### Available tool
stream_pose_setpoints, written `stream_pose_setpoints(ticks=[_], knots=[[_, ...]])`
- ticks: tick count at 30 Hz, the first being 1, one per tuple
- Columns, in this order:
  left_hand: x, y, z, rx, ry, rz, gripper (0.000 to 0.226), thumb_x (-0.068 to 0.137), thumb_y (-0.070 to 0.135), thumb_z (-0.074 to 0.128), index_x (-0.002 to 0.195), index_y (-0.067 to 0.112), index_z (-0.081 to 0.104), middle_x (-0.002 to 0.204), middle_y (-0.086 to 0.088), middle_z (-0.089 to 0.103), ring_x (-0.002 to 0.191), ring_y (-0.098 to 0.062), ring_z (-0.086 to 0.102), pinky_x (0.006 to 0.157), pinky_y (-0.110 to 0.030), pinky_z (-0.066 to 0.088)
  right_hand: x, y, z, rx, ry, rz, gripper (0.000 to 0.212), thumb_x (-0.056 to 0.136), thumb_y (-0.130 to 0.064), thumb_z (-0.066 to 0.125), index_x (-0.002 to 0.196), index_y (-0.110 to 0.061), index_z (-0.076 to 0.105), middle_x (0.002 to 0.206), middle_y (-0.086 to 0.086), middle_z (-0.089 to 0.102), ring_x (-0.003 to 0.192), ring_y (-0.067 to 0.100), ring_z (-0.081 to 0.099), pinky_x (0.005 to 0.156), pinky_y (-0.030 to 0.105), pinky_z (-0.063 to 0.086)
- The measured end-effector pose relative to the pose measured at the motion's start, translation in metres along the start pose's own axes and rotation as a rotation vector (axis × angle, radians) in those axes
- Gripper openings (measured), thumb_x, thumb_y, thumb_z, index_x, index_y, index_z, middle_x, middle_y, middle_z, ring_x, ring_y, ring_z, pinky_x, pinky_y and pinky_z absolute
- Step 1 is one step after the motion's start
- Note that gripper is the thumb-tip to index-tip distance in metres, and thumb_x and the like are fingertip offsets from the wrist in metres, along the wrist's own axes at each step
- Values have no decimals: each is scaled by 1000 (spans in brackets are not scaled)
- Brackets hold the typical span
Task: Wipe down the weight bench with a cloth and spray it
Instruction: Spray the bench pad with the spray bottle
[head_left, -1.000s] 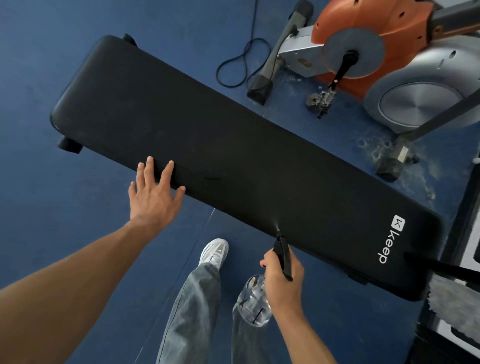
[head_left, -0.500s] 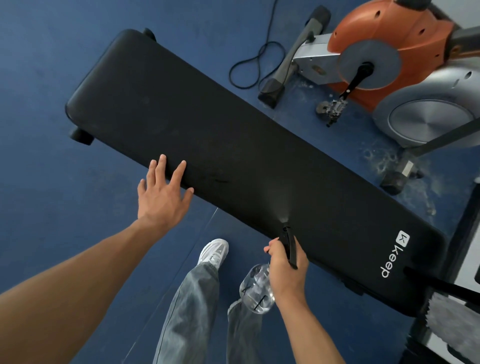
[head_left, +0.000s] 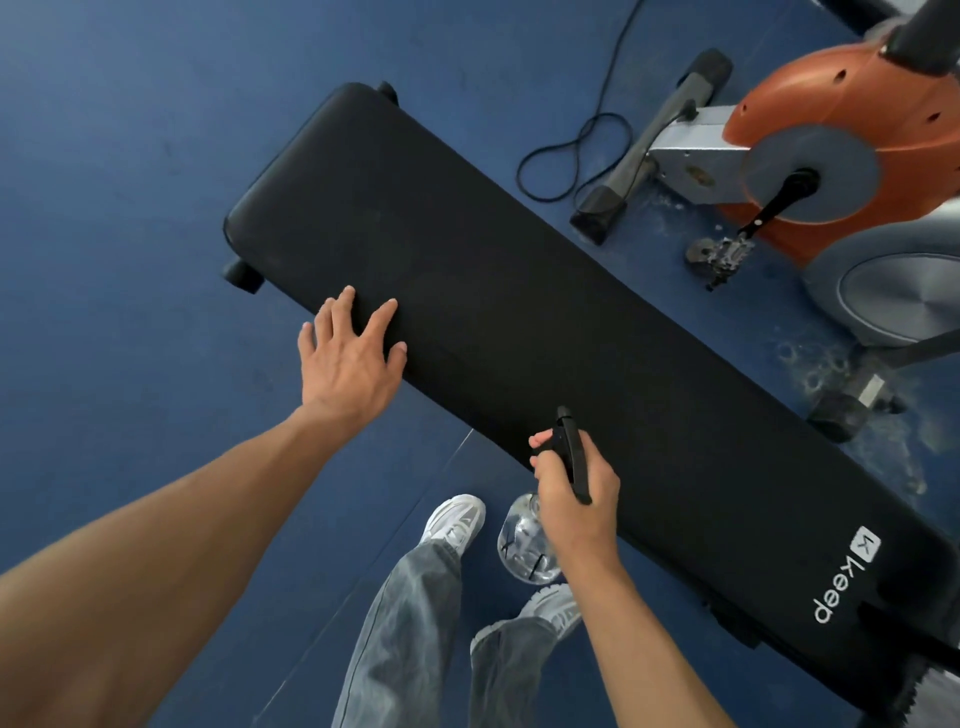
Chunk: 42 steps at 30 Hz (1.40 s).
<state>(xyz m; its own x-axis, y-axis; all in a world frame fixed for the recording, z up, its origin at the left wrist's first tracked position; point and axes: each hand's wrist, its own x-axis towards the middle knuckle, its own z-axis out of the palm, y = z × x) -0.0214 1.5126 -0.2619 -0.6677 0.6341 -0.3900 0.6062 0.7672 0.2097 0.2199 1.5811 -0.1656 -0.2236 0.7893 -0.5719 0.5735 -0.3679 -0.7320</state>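
Note:
The black padded weight bench (head_left: 519, 332) runs diagonally from upper left to lower right, with a white "keep" logo near its right end. My left hand (head_left: 348, 358) rests flat on the near edge of the pad, fingers spread. My right hand (head_left: 576, 493) grips a clear spray bottle (head_left: 527, 545) with a black trigger head, whose nozzle points at the near edge of the bench. A grey cloth (head_left: 935, 696) shows partly at the bottom right corner, by the bench's end.
An orange and grey exercise bike (head_left: 841, 156) stands beyond the bench at the upper right, with a pedal and a black cable (head_left: 571, 156) on the blue floor. My legs in grey jeans and white shoes (head_left: 457, 525) stand at the near side.
The view has shifted, so the bench sits further right in frame. The mist seen at the nozzle half a second ago is gone. My left hand stays on the bench edge.

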Motion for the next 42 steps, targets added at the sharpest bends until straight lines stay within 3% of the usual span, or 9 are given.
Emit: stream_pose_setpoints(ticks=[3,7,10,15,22,27,35,39,42], knots=[[13,-15,-5,-2,7,-52,59,99,52,43,154,39,25,165,-14,11,152,-36,9,121,-58,15,15,-11,6,-31,-4,-39,14,88,-17,56,84,-22,68,73,5,65,64,10,58,58,21,52],[14,-20,-6,43,-43,-32,64,99,54,42,157,41,17,166,-12,8,153,-36,7,121,-58,16,32,-14,10,-145,-28,-14,20,86,-33,55,81,-15,63,83,13,68,81,30,65,78,47,58],[16,-21,-9,49,-56,-31,63,99,55,41,157,41,17,166,-11,9,153,-36,9,120,-59,17,37,-10,16,-213,-63,59,20,78,-42,53,77,-24,62,89,6,67,87,27,64,83,47,57],[19,-26,-11,79,-40,4,62,99,54,40,156,42,20,165,-12,15,150,-37,16,118,-61,19,33,-11,25,-280,-100,78,20,75,-37,50,66,-19,51,68,-5,55,73,20,51,73,48,50],[29,-35,-20,51,47,27,56,96,53,45,149,39,38,155,-11,34,141,-37,30,117,-61,21,34,-25,44,-262,-119,34,29,78,-48,51,90,-27,67,81,0,65,81,28,61,78,51,56],[47,-55,-30,-48,44,-135,63,95,55,46,152,39,28,164,-15,10,153,-36,0,120,-58,13,34,-37,51,-212,-76,-22,18,84,-33,54,75,-19,61,69,2,61,64,15,54,66,44,52],[50,-70,-33,6,-24,-102,68,95,57,46,156,41,19,167,-17,5,152,-38,14,118,-56,21,19,-36,66,-292,-30,82,22,74,-37,49,64,-19,44,60,-7,51,67,21,50,81,60,52],[53,-69,-33,5,-19,-104,69,96,54,49,156,39,19,166,-19,4,154,-39,1,120,-58,15,20,-42,77,-284,-115,22,17,83,-32,54,76,-19,61,62,-8,59,66,14,57,77,53,55],[54,-69,-34,-25,-44,-85,70,98,50,51,157,34,18,165,-23,1,154,-40,0,116,-56,28,25,-58,88,-198,-187,-39,15,88,-16,56,83,-22,68,68,-9,62,59,0,54,61,25,49]])
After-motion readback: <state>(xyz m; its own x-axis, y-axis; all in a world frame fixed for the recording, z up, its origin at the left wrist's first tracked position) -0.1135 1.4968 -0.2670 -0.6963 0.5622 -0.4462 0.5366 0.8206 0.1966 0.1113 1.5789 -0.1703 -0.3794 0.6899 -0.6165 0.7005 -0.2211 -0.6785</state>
